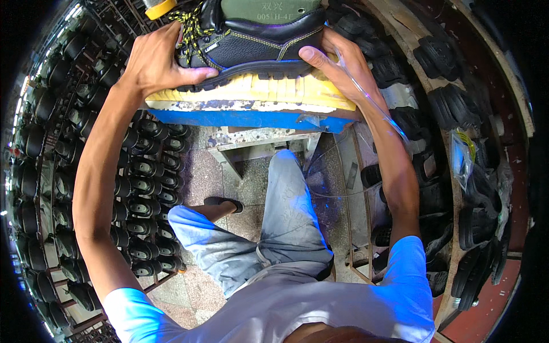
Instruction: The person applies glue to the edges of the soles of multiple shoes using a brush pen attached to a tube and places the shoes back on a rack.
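Observation:
A black leather work shoe (246,50) with yellow stitching and black-and-yellow laces (193,35) lies sideways at the top of the view, toe to the left. A green shoe last (269,10) fills its opening. My left hand (157,60) grips the toe end, thumb along the sole edge. At the heel, my right hand (346,63) is wrapped round the back, its thumb on the shoe's side. The sole is on or just over a yellow ribbed pad (257,91) with a worn blue edge. The fingers behind the shoe are hidden.
Racks of black shoes (143,194) stand on my left. More soles and shoes (452,108) sit on shelves at right, near a clear plastic bag (459,160). A clear tube (372,97) runs by my right wrist. A yellow-ringed part (160,9) juts in at top left.

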Available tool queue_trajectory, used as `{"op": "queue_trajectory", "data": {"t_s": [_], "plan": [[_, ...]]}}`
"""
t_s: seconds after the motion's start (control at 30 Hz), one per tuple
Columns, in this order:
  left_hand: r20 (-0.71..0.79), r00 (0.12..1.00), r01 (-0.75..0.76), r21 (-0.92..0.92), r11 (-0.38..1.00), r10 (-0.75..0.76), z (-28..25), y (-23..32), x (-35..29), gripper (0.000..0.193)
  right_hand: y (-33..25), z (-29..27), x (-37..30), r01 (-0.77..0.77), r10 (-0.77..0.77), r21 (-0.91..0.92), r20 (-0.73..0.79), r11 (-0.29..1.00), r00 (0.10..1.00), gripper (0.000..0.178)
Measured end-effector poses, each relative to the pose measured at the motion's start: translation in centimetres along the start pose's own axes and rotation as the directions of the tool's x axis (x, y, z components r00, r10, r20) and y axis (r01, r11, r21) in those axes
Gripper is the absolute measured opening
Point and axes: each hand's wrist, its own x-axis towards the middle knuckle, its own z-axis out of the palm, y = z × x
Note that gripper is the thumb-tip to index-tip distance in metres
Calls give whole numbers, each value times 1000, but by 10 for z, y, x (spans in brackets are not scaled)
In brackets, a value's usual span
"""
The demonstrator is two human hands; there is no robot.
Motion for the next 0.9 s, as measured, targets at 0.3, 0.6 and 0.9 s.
{"op": "queue_trajectory", "data": {"t_s": [0.3, 0.6, 0.9], "plan": [[26, 969, 230, -464, 856, -246, 2, -42, -48, 80, 3, -1, 5, -91, 91, 66, 1, 994, 996, 63], [177, 941, 274, -898, 343, -288, 11, -36, -61, 82, -26, 32, 73, -175, 387, 429, -478, 886, 789, 57], [120, 948, 233, -892, 386, -294, 5, -34, -57, 74, 5, 35, 73, -97, 128, 83, -649, 992, 750, 63]]}}
